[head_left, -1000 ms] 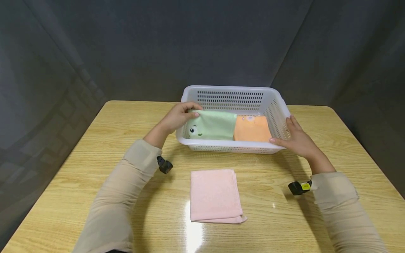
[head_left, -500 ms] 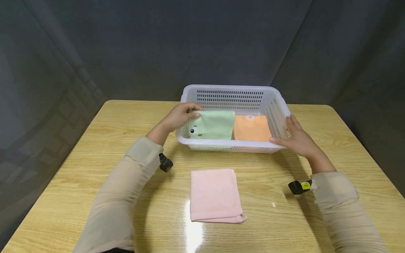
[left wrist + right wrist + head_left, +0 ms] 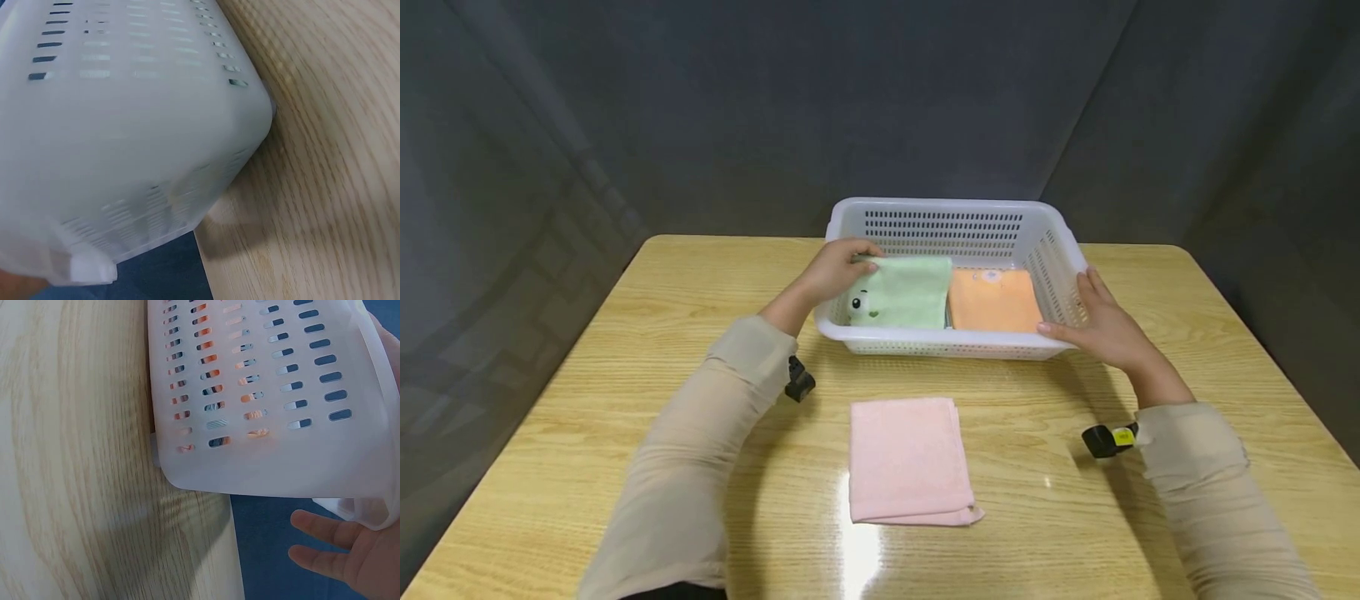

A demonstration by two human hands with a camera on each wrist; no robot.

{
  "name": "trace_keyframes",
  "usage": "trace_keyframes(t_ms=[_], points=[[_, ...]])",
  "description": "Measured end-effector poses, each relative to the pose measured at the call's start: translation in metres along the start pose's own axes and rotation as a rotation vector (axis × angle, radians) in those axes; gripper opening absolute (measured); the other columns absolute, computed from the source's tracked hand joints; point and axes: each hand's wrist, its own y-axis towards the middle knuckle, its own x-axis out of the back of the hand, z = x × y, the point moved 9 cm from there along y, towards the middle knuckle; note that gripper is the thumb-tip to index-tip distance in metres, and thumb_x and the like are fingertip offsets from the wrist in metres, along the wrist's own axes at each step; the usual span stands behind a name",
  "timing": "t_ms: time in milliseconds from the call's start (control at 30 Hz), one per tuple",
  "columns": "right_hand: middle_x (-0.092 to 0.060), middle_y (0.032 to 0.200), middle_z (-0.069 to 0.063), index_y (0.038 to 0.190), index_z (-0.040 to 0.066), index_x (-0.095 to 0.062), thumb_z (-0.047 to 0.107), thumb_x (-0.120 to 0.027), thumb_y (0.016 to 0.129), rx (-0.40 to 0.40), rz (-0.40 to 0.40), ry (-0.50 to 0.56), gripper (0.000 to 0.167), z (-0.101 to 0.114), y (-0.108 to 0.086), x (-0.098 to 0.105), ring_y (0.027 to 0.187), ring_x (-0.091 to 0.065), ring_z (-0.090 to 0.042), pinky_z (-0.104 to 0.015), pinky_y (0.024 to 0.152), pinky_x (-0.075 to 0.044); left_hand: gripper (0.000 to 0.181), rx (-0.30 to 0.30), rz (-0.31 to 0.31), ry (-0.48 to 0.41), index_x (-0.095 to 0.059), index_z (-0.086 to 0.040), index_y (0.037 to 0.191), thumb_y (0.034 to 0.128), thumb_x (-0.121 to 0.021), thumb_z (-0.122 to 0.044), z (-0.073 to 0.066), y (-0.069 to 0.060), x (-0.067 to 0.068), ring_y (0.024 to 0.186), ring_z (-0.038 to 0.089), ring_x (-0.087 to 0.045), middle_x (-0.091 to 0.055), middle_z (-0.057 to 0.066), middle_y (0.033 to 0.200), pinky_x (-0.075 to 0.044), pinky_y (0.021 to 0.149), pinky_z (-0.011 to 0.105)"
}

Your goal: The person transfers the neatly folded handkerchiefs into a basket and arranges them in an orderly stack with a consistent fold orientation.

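In the head view, my left hand (image 3: 837,268) reaches over the left rim of a white plastic basket (image 3: 943,340). Its thumb and fingers pinch the upper left corner of a folded green towel (image 3: 910,292) with a printed eye. Beside that towel, inside the basket, lies a folded orange towel (image 3: 996,302). My right hand (image 3: 1108,329) holds the basket's right front corner, thumb on the rim; two of its fingers (image 3: 322,562) show extended in the right wrist view. The left wrist view shows mostly the basket's outer wall (image 3: 137,125); the left fingers are hidden there.
A folded pink towel (image 3: 912,462) lies flat on the wooden table (image 3: 1037,533), in front of the basket and between my forearms. Dark grey curtains (image 3: 925,100) hang behind the table and at both sides.
The green towel's right edge has shifted a little left, showing more of the orange towel's left side. My left hand has moved slightly right and up. The right hand keeps its place on the basket.
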Motion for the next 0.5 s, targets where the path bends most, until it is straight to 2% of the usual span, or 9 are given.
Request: trace_keyframes(t_ms=[167, 267, 400, 500], points=[[0.024, 0.139, -0.007, 0.135, 0.007, 0.014, 0.048, -0.06, 0.075, -0.009, 0.003, -0.001, 0.104, 0.0, 0.001, -0.001, 0.121, 0.001, -0.05, -0.067, 0.084, -0.012, 0.02, -0.067, 0.002, 0.146, -0.061, -0.004, 0.103, 0.0849, -0.053, -0.006, -0.005, 0.005, -0.006, 0.108, 0.021, -0.045, -0.054, 0.009, 0.112, -0.032, 0.091, 0.03], [0.024, 0.139, -0.008, 0.135, 0.006, 0.014, 0.048, -0.06, 0.075, -0.01, 0.003, -0.006, 0.104, 0.0, 0.001, 0.0, 0.121, 0.001, -0.05, -0.067, 0.084, -0.012, 0.021, -0.101, 0.013, 0.198, -0.06, -0.002, 0.104, 0.085, -0.052, -0.004, -0.007, 0.007, -0.009, 0.108, 0.022, -0.045, -0.055, 0.011, 0.111, -0.032, 0.091, 0.031], [0.024, 0.139, -0.007, 0.135, 0.006, 0.014, 0.048, -0.06, 0.075, -0.005, 0.001, -0.007, 0.104, 0.0, 0.001, 0.0, 0.12, 0.0, -0.05, -0.067, 0.084, -0.012, 0.023, -0.087, 0.041, 0.255, -0.058, -0.002, 0.108, 0.0864, -0.05, -0.006, -0.005, 0.01, -0.014, 0.108, 0.022, -0.045, -0.054, 0.011, 0.113, -0.033, 0.091, 0.031], [0.024, 0.139, -0.007, 0.135, 0.006, 0.013, 0.048, -0.06, 0.075, 0.002, -0.002, -0.008, 0.103, 0.0, 0.001, 0.0, 0.12, 0.0, -0.05, -0.067, 0.084, -0.013, 0.026, -0.077, 0.061, 0.342, -0.056, -0.003, 0.112, 0.0874, -0.049, -0.007, -0.003, 0.011, -0.018, 0.108, 0.022, -0.045, -0.053, 0.011, 0.114, -0.034, 0.09, 0.032]])
